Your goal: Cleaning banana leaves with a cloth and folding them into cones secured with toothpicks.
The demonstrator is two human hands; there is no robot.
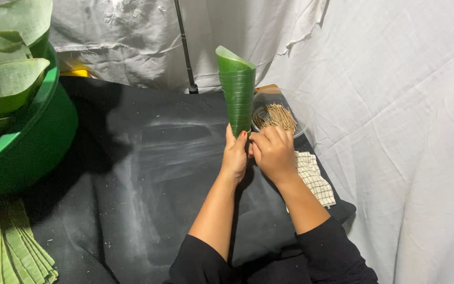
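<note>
Black cloth (148, 173); leaf cone (237, 89) tip hidden inside both hands' grip.

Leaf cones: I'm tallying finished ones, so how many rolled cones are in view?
1: the leaf cone stands upright, held at its narrow end by the left hand and right hand. Others may be hidden inside the green tub.

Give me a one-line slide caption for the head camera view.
Both hands, left hand and right hand, hold an upright banana-leaf cone over black cloth.
</note>
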